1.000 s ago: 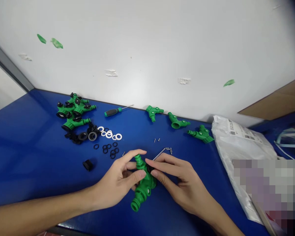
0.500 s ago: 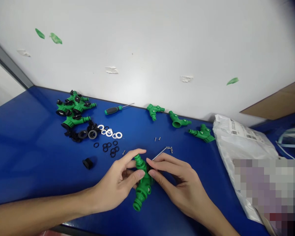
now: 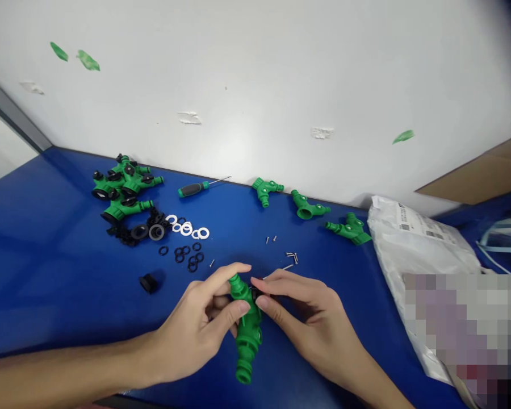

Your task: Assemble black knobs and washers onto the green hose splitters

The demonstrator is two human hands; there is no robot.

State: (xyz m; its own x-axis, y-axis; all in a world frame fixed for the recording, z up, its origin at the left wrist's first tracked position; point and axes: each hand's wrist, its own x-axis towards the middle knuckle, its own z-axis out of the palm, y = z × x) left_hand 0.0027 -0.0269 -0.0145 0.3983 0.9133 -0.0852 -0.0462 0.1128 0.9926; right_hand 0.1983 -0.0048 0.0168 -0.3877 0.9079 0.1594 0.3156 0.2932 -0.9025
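My left hand (image 3: 213, 312) grips a green Y-shaped hose connector (image 3: 247, 335) between thumb and fingers, one of its nozzles pointing down toward me. At the connector's right side, my right hand (image 3: 304, 309) pinches a small black part (image 3: 256, 293), mostly hidden by the fingertips. A thin metal rod (image 3: 286, 267) sticks out past the right index finger; where its other end goes is hidden. Several small screws (image 3: 292, 255) lie just beyond the right hand. Past the left hand are several black O-rings (image 3: 191, 259) and a short black cap-like piece (image 3: 148, 283).
Green connectors with black knobs (image 3: 125, 207) are grouped at the back left, beside black parts and white washers (image 3: 186, 229). A screwdriver (image 3: 193, 189) lies near the wall. Bare green connectors (image 3: 305, 208) line the back right. A white plastic bag (image 3: 417, 244) occupies the right side.
The connector has tilted, its lower nozzle swinging slightly down and right. The rod at my right hand lies flatter and sits lower, apart from the screws. The view has shifted slightly.
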